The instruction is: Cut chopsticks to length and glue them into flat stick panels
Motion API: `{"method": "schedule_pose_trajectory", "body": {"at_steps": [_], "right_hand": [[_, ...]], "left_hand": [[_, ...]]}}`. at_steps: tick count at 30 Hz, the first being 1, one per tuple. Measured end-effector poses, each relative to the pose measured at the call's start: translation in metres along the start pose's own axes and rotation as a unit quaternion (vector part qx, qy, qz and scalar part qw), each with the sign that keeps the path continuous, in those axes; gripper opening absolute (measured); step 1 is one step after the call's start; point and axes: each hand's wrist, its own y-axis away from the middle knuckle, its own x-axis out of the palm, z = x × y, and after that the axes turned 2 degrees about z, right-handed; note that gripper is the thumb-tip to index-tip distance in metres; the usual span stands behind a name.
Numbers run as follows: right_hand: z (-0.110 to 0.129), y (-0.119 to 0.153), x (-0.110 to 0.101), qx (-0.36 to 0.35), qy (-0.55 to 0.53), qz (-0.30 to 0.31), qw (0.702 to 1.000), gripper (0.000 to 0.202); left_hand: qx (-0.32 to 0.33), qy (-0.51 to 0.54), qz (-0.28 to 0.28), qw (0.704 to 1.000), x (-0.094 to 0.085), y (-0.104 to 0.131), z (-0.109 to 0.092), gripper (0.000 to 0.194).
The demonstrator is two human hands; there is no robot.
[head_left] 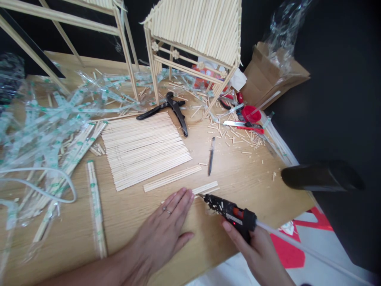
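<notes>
My left hand, a ring on one finger, lies flat with its fingers over a short strip of joined wooden sticks. In my right hand is a black glue gun, with a glue stick coming out of its rear. The gun's nozzle touches or nearly touches the strip, just right of my left fingertips. A second narrow strip of sticks rests beyond my left hand. Behind it is a wide flat panel of sticks. A pen lies to the right of the panel.
Black pliers rest at the panel's far edge. Stick-built structures stand at the back. Plastic wrappers cover the left side. A box cutter, red cup, stick scraps and a cardboard box are at the right back.
</notes>
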Motion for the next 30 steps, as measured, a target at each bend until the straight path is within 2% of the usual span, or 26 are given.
{"method": "schedule_pose_trajectory", "body": {"at_steps": [9,20,30], "right_hand": [[-0.003,0.001,-0.005,-0.006,0.049,-0.032,0.998,0.040],[-0.026,0.003,-0.018,0.018,0.073,-0.078,0.994,0.036],[-0.008,0.003,-0.003,-0.002,0.059,-0.057,0.997,0.039]], "left_hand": [[-0.010,0.006,0.000,1.000,0.003,0.000,-0.001,0.072],[-0.009,0.012,-0.010,1.000,0.002,0.001,0.000,0.071],[-0.009,0.020,-0.004,1.000,0.002,0.000,0.000,0.075]]}}
